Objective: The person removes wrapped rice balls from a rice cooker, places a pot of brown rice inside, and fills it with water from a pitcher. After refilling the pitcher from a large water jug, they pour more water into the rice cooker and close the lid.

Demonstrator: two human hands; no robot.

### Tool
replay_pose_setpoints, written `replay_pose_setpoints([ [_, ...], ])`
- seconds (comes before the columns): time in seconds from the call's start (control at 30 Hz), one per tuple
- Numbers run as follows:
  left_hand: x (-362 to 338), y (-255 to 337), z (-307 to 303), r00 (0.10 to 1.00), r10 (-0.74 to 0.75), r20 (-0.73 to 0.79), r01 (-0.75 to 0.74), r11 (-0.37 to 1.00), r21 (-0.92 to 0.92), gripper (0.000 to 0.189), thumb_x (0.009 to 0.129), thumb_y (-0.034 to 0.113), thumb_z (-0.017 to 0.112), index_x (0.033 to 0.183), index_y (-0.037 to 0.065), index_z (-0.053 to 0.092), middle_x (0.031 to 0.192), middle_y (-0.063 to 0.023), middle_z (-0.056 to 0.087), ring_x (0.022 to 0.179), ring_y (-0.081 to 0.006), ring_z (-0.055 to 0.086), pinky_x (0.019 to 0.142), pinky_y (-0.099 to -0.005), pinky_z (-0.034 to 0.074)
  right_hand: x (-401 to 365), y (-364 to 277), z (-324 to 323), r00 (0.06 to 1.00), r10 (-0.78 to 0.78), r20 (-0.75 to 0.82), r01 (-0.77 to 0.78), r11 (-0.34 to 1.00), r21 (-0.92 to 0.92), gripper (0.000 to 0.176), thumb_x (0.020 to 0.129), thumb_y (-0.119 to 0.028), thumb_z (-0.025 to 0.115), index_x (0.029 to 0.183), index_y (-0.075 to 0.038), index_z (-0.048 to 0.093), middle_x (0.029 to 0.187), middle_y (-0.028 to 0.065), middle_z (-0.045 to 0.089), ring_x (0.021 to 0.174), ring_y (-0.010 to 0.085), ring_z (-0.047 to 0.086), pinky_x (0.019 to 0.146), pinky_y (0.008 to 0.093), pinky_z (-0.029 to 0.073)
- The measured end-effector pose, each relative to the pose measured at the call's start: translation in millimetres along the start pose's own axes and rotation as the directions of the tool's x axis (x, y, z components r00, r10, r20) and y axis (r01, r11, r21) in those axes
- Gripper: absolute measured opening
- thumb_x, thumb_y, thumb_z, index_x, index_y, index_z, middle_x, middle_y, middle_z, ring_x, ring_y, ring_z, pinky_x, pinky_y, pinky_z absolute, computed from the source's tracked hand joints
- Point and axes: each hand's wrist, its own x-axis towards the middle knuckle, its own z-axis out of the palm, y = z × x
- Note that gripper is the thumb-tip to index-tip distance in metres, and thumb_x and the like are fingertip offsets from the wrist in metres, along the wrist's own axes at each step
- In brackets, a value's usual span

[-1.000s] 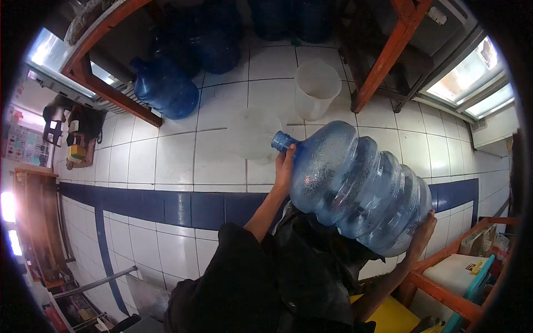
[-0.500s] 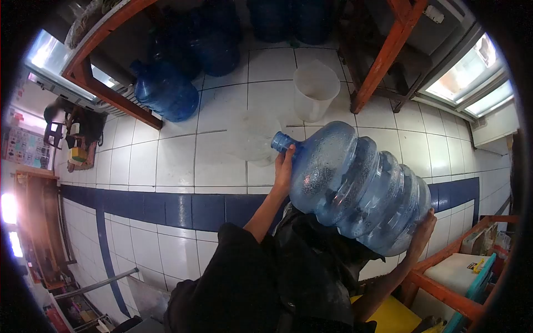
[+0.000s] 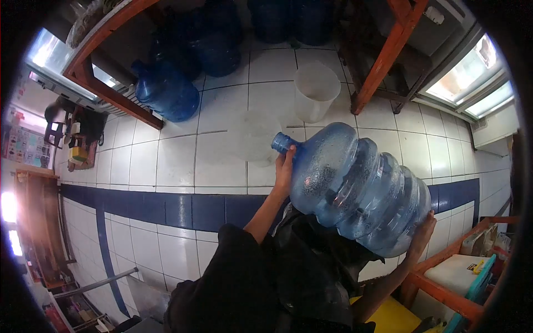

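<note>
A large clear-blue water jug [image 3: 347, 180], ribbed along its body, lies tilted across the front of my dark clothing. Its neck points left and slightly up in the picture, and droplets cling to the inside of its wall. My left hand [image 3: 284, 166] wraps around the jug beside its neck. At the other end, my right hand [image 3: 424, 228] grips the base from the right. Just left of the jug's mouth, a pale translucent shape [image 3: 256, 136] rests on the floor, perhaps a container; its outline is hard to make out.
A translucent plastic pitcher [image 3: 316, 91] stands on the white tiled floor [image 3: 172, 161]. Several blue water jugs, one of them upright [image 3: 166, 94], stand farther back. Orange-red wooden frames [image 3: 388, 55] rise on both sides, and a shelf with a white lidded box [image 3: 458, 272] is at lower right.
</note>
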Motion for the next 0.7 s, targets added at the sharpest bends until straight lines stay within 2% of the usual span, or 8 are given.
replay_pose_setpoints([
  [0.03, -1.2, 1.4, 1.1, 1.0, 0.002, 0.0, -0.002, 1.0, -0.002, 0.059, 0.086, 0.055, 0.062, 0.109, 0.001, 0.054, 0.096, -0.0057, 0.054, 0.086, -0.0146, 0.053, 0.078, -0.0293, 0.045, 1.8, 2.1, -2.0, 1.0, 0.027, 0.013, -0.026, 1.0, -0.012, 0.067, 0.096, -0.06, 0.035, 0.114, 0.002, 0.048, 0.105, 0.0153, 0.052, 0.1, 0.0272, 0.049, 0.093, 0.0385, 0.037],
  [0.23, -0.4, 1.6, 2.5, 0.998, -0.055, -0.033, 0.055, 0.998, 0.015, 0.06, 0.085, 0.056, 0.062, 0.108, 0.001, 0.054, 0.097, -0.0054, 0.054, 0.087, -0.0146, 0.053, 0.077, -0.0301, 0.046, 4.2, 8.4, -2.0, 1.0, 0.023, 0.006, -0.023, 1.0, -0.017, 0.065, 0.097, -0.059, 0.034, 0.115, 0.002, 0.048, 0.106, 0.0154, 0.052, 0.101, 0.0276, 0.05, 0.093, 0.0385, 0.038],
  [0.27, 2.7, -3.1, 0.1, 0.999, -0.036, -0.031, 0.037, 0.999, 0.011, 0.063, 0.086, 0.055, 0.061, 0.112, -0.001, 0.053, 0.096, -0.0087, 0.057, 0.083, -0.0167, 0.058, 0.074, -0.0305, 0.049, 3.5, 6.9, -1.2, 1.0, 0.024, 0.005, -0.024, 1.0, -0.017, 0.065, 0.097, -0.059, 0.034, 0.115, 0.002, 0.048, 0.106, 0.0154, 0.052, 0.101, 0.0276, 0.05, 0.093, 0.0385, 0.038],
  [0.33, 5.7, -9.0, -3.1, 0.999, -0.02, -0.031, 0.02, 1.0, 0.007, 0.065, 0.087, 0.054, 0.06, 0.116, -0.004, 0.051, 0.096, -0.012, 0.06, 0.079, -0.0189, 0.063, 0.071, -0.0309, 0.053, 2.1, 4.9, -0.3, 1.0, 0.015, -0.017, -0.015, 1.0, -0.017, 0.064, 0.096, -0.058, 0.034, 0.109, 0.003, 0.046, 0.101, 0.0212, 0.053, 0.096, 0.0313, 0.051, 0.091, 0.0424, 0.039],
  [0.4, 6.9, -8.3, -4.3, 1.0, 0.007, 0.015, -0.007, 1.0, -0.007, 0.068, 0.086, 0.054, 0.061, 0.118, -0.005, 0.05, 0.097, -0.0133, 0.06, 0.082, -0.0207, 0.063, 0.073, -0.0325, 0.054, 1.5, 3.8, 0.4, 1.0, 0.012, -0.017, -0.012, 1.0, -0.015, 0.064, 0.096, -0.059, 0.034, 0.109, 0.003, 0.046, 0.102, 0.0218, 0.053, 0.097, 0.0318, 0.051, 0.091, 0.0426, 0.039],
  [0.5, -4.8, 6.4, 5.2, 0.999, -0.033, -0.024, 0.033, 0.999, -0.013, 0.064, 0.085, 0.057, 0.062, 0.113, 0.0, 0.052, 0.099, -0.0083, 0.054, 0.088, -0.0159, 0.054, 0.077, -0.0301, 0.047, 0.1, 1.4, 1.8, 0.999, 0.004, -0.035, -0.005, 1.0, -0.023, 0.064, 0.097, -0.058, 0.034, 0.108, 0.004, 0.046, 0.1, 0.0221, 0.052, 0.095, 0.0324, 0.051, 0.09, 0.0427, 0.039],
  [0.63, -5.8, 8.5, 7.1, 0.998, -0.058, -0.009, 0.058, 0.998, -0.02, 0.064, 0.085, 0.057, 0.062, 0.113, 0.0, 0.052, 0.098, -0.0083, 0.054, 0.087, -0.016, 0.055, 0.077, -0.0299, 0.047, 3.8, 11.5, 3.4, 0.996, -0.042, -0.077, 0.041, 0.999, -0.021, 0.061, 0.097, -0.057, 0.034, 0.103, 0.004, 0.045, 0.094, 0.0202, 0.051, 0.088, 0.0315, 0.049, 0.087, 0.0415, 0.04],
  [0.7, -2.8, 3.8, 5.5, 0.998, -0.024, -0.058, 0.023, 1.0, -0.008, 0.072, 0.085, 0.055, 0.063, 0.12, -0.006, 0.048, 0.098, -0.0131, 0.06, 0.083, -0.0209, 0.063, 0.075, -0.0324, 0.054, 0.2, 4.3, 1.7, 0.998, -0.026, -0.063, 0.024, 0.999, -0.027, 0.061, 0.098, -0.056, 0.034, 0.102, 0.004, 0.045, 0.092, 0.0192, 0.05, 0.087, 0.0307, 0.049, 0.086, 0.041, 0.04],
])
